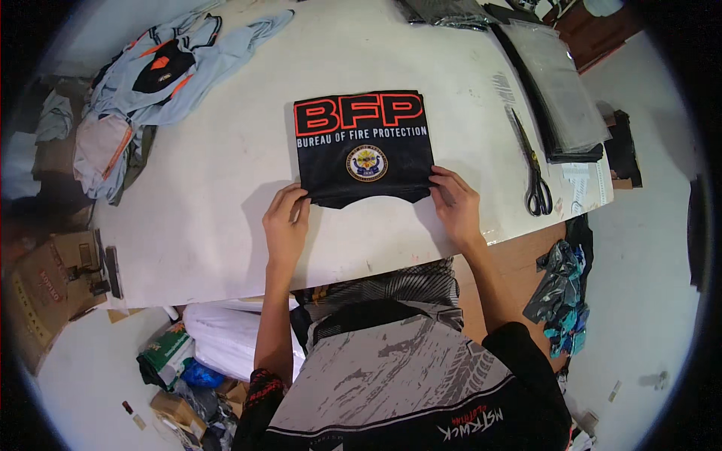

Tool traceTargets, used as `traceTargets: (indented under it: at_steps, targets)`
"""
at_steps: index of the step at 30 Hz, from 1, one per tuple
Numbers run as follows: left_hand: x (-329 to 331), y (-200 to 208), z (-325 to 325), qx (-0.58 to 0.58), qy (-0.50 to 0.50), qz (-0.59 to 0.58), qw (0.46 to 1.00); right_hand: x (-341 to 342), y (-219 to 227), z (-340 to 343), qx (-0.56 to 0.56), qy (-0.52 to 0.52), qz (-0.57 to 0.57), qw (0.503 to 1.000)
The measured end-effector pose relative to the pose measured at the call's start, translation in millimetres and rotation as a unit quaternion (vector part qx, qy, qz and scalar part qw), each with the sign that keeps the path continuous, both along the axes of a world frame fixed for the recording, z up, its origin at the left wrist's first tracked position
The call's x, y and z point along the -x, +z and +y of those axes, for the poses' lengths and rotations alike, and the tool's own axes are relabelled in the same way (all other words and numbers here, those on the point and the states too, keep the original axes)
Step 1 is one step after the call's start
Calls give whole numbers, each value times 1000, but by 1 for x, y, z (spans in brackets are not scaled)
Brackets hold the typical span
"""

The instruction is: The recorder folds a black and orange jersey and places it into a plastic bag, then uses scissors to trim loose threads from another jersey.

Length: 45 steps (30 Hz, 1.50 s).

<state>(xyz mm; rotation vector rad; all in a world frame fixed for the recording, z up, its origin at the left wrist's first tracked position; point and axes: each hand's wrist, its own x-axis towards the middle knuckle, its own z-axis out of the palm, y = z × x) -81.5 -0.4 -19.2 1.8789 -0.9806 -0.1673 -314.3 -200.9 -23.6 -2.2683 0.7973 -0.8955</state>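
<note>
A folded black shirt [325,167] lies flat on the white table [210,188]. Large red-outlined lettering, a white line of print and a round emblem show on its upper face. The edge nearest me dips in a curve like a neckline. My left hand [286,214] pinches the near left corner between thumb and fingers. At the near right corner, my right hand [456,209] grips the shirt in the same way, its thumb toward the curved edge.
Black-handled scissors [537,177] lie to the right, beside stacked clear plastic bags [560,86]. Crumpled grey-blue garments [203,64] with orange and black parts cover the far left. A cardboard box [53,282] stands left of the table; dark plastic bundles [560,282] sit below its right side.
</note>
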Motion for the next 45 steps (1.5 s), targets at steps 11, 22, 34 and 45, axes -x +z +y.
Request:
traceTargets:
  at_steps: [11, 22, 34, 45]
  targets:
    - [25, -7, 4, 7, 26, 40, 999, -1, 5, 18, -145, -113, -24, 983]
    - [74, 47, -10, -72, -135, 41, 987, -32, -14, -61, -139, -83, -64, 985]
    - [-100, -4, -110, -121, -263, -18, 957, -67, -37, -80, -152, 29, -101, 983]
    - [-95, -6, -108, -90, -190, 94, 973, -73, -27, -76, -146, 4, -66, 987]
